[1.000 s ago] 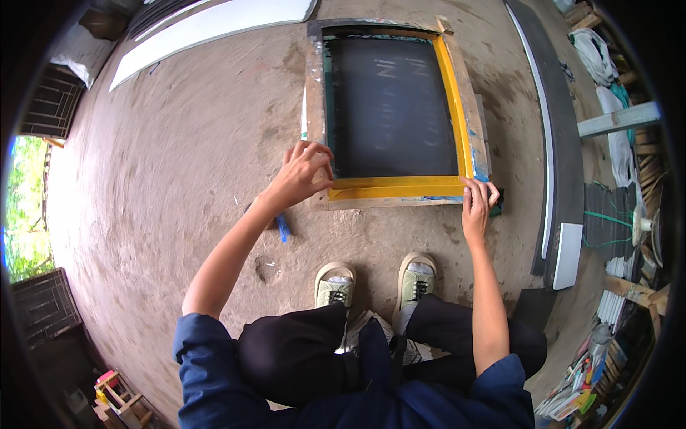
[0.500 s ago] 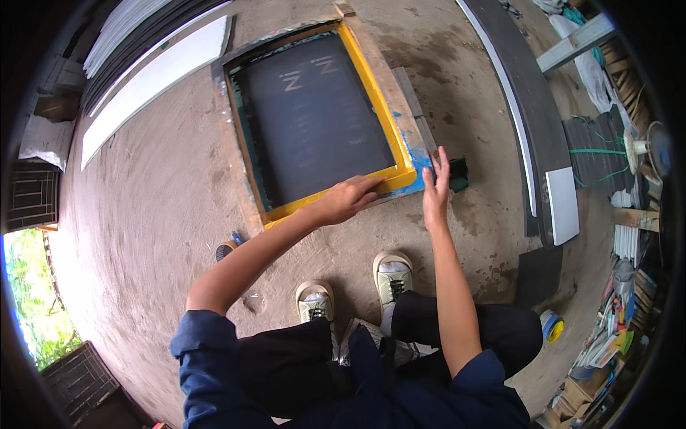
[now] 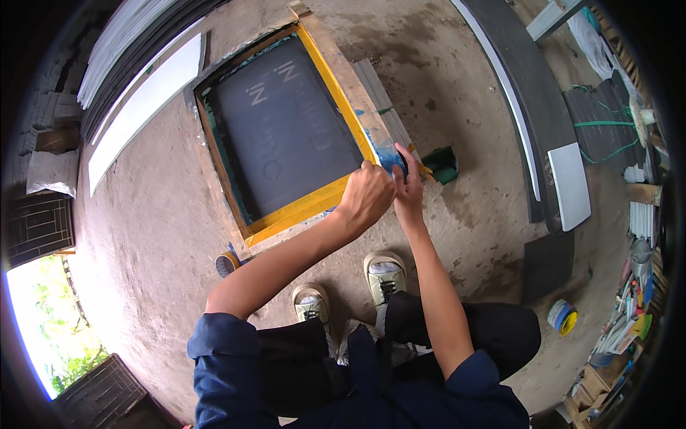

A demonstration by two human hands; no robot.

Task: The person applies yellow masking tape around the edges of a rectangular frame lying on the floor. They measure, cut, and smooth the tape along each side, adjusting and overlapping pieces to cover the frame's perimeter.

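A wooden screen-printing frame (image 3: 227, 182) lies on the floor ahead of me, its dark mesh (image 3: 282, 136) carrying faint pale lettering. Yellow tape (image 3: 304, 207) runs along the near and right inner edges. At the near right corner my left hand (image 3: 366, 194) is closed in a fist against the tape, knuckles up; its fingertips are hidden. Right beside it, my right hand (image 3: 409, 194) is curled at the blue-stained frame corner, thumb toward the left hand. What lies between its fingers is partly hidden.
Grey strips (image 3: 382, 100) and a dark green object (image 3: 441, 164) lie right of the frame. Tape rolls stand on the floor, one (image 3: 227, 264) at left, another (image 3: 563, 317) at right. White panels (image 3: 153, 100) lie far left; a dark sheet (image 3: 549, 266) lies right.
My left hand has gone from lying flat on the tape to a fist at the corner. My right hand has curled in beside it. In view, the frame sits further left.
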